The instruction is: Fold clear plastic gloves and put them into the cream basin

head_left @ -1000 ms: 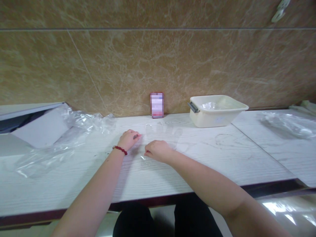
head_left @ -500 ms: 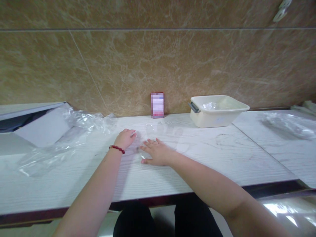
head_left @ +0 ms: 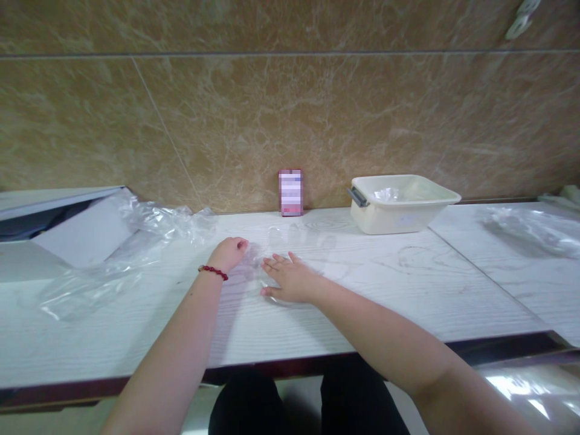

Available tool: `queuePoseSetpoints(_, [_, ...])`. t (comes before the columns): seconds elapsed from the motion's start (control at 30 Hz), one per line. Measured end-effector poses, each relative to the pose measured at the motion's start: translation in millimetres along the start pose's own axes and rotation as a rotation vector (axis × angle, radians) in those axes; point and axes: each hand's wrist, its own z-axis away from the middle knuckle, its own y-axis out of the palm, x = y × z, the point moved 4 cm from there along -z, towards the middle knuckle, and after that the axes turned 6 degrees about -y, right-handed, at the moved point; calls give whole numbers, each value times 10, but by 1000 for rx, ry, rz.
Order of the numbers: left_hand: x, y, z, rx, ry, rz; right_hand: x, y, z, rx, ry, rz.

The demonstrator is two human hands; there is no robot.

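Note:
A clear plastic disposable glove (head_left: 327,246) lies on the white wood-grain table (head_left: 399,302), its finger shapes faintly visible and pointing away from me. My left hand (head_left: 230,252), with a red bead bracelet at the wrist, is closed in a pinch on the near left edge of the glove. The film is slightly wrinkled between the two hands. My right hand (head_left: 287,278) rests flat on the glove with its fingers spread, pressing it against the tabletop and hiding part of it.
Against the marbled wall leans a phone (head_left: 290,193). To its right stands a cream plastic bin (head_left: 394,222) with clear plastic inside. At the left are a white open box (head_left: 90,235) and crumpled clear plastic (head_left: 176,223). More clear plastic (head_left: 534,229) lies far right.
My left thumb and fingers have closed more tightly, and the film beside them is more wrinkled. My right hand stays flat, almost in the same place.

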Motion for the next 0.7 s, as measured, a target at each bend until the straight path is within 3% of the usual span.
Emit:
queuePoseSetpoints(0.17, [-25,-34,39,14,-123,126,1,-13,5,-10,11,21])
queuePoseSetpoints(0.37, [-78,92,76,173,-214,566,-8,-2,-1,6,15,21])
queuePoseSetpoints(0.7, [-186,66,78,70,-161,671,-12,24,-10,1,-10,15])
